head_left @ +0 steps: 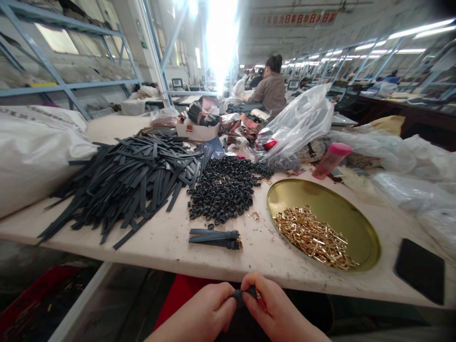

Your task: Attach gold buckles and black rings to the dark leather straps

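My left hand [213, 306] and my right hand [265, 301] meet just below the table's front edge. Both are closed on a small dark strap piece [238, 294], pinched between the fingertips. Something orange-red shows among my right fingers. On the table above them lies a small bundle of dark straps [213, 238] with gold buckles at the right end. Behind it is a heap of black loops [228, 187], and a large pile of dark strips [142, 175] spreads to the left. A round golden tray [342, 209] holds many gold buckles [313, 237].
A black phone [420, 270] lies at the right edge. A pink-lidded container [331, 160] leans behind the tray. Plastic bags [299, 123] crowd the back, and a white sack [35, 156] fills the left. A person [272, 88] sits beyond the table.
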The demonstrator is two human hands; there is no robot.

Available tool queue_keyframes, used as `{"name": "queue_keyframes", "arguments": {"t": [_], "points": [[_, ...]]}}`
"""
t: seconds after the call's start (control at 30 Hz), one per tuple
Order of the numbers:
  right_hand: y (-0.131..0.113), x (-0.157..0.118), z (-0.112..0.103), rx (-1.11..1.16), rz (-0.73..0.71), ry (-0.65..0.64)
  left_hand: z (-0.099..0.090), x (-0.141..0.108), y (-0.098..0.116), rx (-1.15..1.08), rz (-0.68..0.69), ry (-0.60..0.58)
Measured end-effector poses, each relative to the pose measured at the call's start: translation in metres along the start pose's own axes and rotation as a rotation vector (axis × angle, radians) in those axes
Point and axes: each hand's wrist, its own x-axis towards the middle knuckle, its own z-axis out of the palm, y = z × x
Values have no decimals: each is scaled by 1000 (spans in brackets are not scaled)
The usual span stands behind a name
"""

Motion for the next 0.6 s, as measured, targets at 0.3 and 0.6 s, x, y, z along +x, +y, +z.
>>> {"name": "queue_keyframes", "arguments": {"t": [0.3, 0.6], "points": [[-5, 4, -14, -33, 31, -144, 6, 10, 2, -38, -24, -43], [2, 13, -13, 174, 171, -146, 7, 18, -7, 230, 66, 16]]}}
